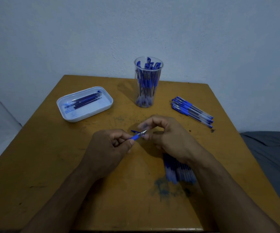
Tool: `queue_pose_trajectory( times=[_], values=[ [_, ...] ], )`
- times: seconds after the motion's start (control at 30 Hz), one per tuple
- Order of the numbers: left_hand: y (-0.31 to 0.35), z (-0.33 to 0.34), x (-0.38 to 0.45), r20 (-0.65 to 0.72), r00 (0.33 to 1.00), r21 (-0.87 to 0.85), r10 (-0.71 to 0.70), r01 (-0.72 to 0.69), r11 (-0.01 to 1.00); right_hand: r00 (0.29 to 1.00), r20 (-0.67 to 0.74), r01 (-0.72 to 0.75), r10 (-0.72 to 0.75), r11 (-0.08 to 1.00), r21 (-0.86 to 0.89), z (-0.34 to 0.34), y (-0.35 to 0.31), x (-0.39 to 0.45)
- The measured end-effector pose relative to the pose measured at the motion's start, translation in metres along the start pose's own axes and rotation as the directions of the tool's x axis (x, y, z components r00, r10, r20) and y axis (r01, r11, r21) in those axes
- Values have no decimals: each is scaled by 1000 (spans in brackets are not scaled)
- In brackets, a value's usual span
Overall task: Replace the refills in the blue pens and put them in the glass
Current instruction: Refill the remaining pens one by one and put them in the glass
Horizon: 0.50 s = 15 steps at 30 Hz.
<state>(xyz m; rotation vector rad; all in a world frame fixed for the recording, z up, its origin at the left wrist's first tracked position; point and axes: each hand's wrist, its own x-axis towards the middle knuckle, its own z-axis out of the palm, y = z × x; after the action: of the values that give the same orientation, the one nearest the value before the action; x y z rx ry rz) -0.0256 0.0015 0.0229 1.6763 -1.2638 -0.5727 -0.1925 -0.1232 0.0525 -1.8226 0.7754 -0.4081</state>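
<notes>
Blue-gripped pen [136, 136], metal tip exposed and pointing up toward the glass, pinched at its rubber grip between thumb and fingers of the left hand [109, 145]; held over the middle of the wooden table [51, 165], on the near side of the glass. Right hand [166, 133], fingers curled just beside the pen tip; whether they hold a small part cannot be told. Blue pen cap [134, 131], lying on the table behind the tip. Clear tall glass [148, 83], upright at the table's far edge, packed with capped blue pens. White oval tray [85, 113], left of the glass, holding loose refills [83, 100]. Row of blue pens [192, 111], right of the glass, lying side by side. Second batch of blue pens [178, 170], nearer than the glass, blurred, partly under the right wrist.
</notes>
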Motion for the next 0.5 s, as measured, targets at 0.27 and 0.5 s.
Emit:
queue_pose_trajectory(
  times=[0.27, 0.5],
  values=[
    [0, 1, 0, -2, 1000, 2, 16, -16, 1000, 998, -62, -24, 22, 999, -44, 4, -4, -3],
    [0, 0, 0, -11, 1000, 3, 12, -12, 1000, 997, -56, -46, 47, 999, 28, 2, -7, -5]
  ],
)
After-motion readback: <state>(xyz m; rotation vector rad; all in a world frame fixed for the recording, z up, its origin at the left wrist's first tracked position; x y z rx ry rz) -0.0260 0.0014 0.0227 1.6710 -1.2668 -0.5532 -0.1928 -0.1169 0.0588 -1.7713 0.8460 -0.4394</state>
